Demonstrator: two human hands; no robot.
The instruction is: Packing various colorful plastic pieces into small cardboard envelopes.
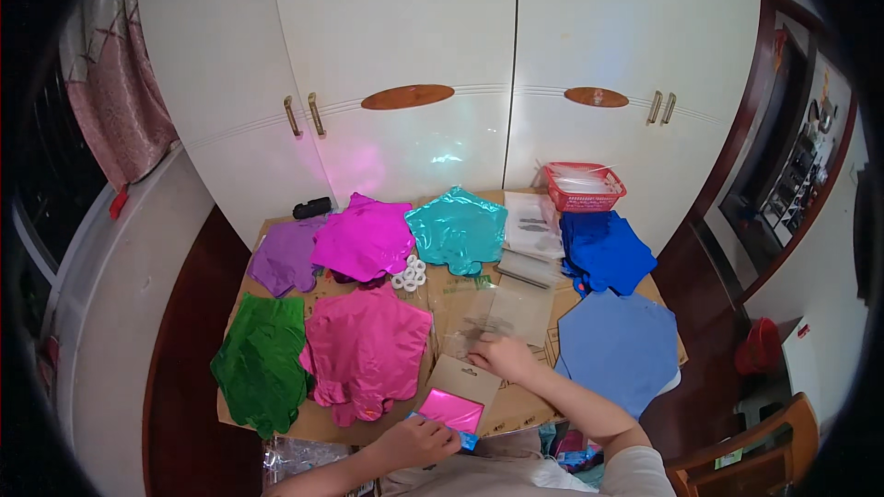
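Observation:
My left hand [419, 442] is low in the middle, its fingers closed on a folded blue foil piece [468, 441] at the lower edge of a brown cardboard sleeve [448, 378]. Shiny pink foil [454, 410] shows in the sleeve's window. Farther up and to the right, my right hand [500, 356] bends its fingers over the near edge of some clear plastic bags [525, 308]. Its fingertips are partly hidden, so I cannot tell whether they pinch a bag. The sleeve lies between my two hands.
Around the cardboard-covered table lie flat foil pieces: green [261, 364], pink [368, 345], purple [287, 256], magenta [364, 237], teal [459, 230], deep blue [608, 253] and pale blue [619, 345]. White ribbon rolls [409, 274] sit mid-table. A red basket [586, 201] stands at the back.

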